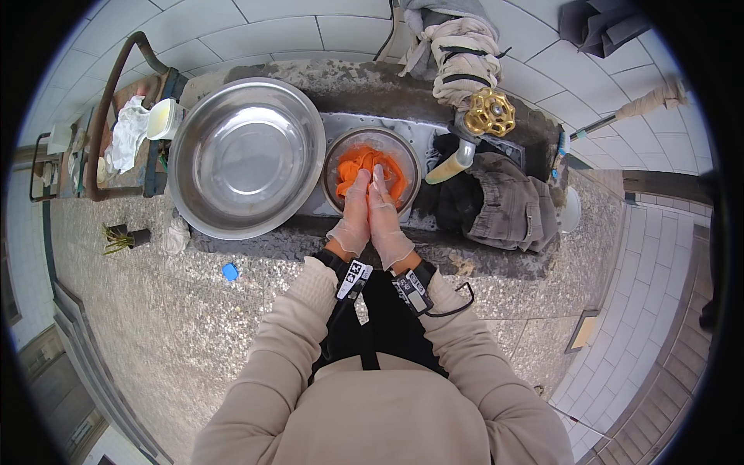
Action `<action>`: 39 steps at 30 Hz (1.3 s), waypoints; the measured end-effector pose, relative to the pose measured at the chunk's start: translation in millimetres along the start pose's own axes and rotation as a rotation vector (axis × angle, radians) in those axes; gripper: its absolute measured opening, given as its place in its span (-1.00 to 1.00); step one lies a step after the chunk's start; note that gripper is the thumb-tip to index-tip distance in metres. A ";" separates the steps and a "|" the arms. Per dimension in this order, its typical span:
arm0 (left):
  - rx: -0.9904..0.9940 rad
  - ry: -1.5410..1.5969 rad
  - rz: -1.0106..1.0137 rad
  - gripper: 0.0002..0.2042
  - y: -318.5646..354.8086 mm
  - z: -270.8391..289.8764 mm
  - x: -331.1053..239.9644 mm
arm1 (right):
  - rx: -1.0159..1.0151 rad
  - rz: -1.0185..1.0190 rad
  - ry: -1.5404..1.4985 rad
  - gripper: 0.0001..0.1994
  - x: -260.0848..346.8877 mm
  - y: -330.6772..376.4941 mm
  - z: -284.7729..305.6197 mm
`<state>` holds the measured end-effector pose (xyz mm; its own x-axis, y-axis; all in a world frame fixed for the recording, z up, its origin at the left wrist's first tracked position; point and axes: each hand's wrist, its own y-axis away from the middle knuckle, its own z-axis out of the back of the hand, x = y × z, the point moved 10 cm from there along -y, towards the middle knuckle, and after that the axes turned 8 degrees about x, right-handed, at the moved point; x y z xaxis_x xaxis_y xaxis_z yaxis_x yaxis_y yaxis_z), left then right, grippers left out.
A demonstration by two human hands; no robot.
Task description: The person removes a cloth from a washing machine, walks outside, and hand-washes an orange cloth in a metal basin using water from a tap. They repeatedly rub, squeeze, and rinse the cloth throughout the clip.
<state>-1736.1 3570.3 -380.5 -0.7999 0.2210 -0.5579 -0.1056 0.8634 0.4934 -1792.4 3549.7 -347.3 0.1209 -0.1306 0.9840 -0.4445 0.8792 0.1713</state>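
An orange cloth (391, 172) lies bunched in a small steel bowl (335, 156) set in a stone sink. My left hand (354, 217) and my right hand (385, 221), both in thin clear gloves, are pressed side by side over the bowl. Their fingers close on the orange cloth at its middle. A brass tap wheel (490, 111) and a pale spout (451, 166) stand just right of the bowl.
A large empty steel basin (246, 155) sits left of the small bowl. Dark and grey wet clothes (504, 205) lie heaped at the sink's right. More garments (463, 50) hang on the tiled wall above. A small blue scrap (230, 272) lies on the speckled floor.
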 end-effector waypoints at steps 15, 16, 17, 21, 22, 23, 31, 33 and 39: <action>0.072 0.129 0.050 -0.69 2.0 -18.6 -3.8 | -0.062 -0.040 0.162 -0.47 -2.6 -34.0 9.3; 0.072 0.209 0.074 -0.71 3.4 -21.6 2.3 | -0.071 -0.078 0.252 -0.48 -6.4 -45.8 16.9; 0.035 0.243 0.114 -0.73 5.9 -19.0 7.5 | -0.110 -0.142 0.226 -0.50 -14.0 -51.8 29.8; 0.013 0.227 0.110 -0.70 4.3 -13.6 1.6 | 0.038 -0.138 -0.110 -0.53 -21.3 -49.8 5.1; -0.003 0.221 0.112 -0.69 4.8 -9.0 -1.3 | 0.057 -0.091 0.190 -0.52 -14.4 -38.8 -2.5; -0.001 0.170 0.090 -0.66 2.6 -7.6 -6.0 | 0.122 -0.182 0.209 -0.47 -25.7 -31.8 -13.0; 0.037 0.300 0.105 -0.66 12.8 -3.9 -0.6 | 0.062 -0.082 -0.439 -0.60 -53.0 -75.2 28.1; 0.036 0.286 0.126 -0.65 9.5 2.4 -7.2 | -0.055 -0.470 -1.187 -0.68 -88.5 -60.8 14.9; 0.002 0.268 0.134 -0.67 7.8 3.8 -11.0 | 0.114 -0.234 -1.138 -0.75 -39.9 -58.3 10.8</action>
<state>-1725.8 3576.4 -373.1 -0.9340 0.2062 -0.2918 0.0128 0.8354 0.5496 -1780.9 3498.7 -396.0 -0.6298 -0.6701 0.3928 -0.6006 0.7408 0.3008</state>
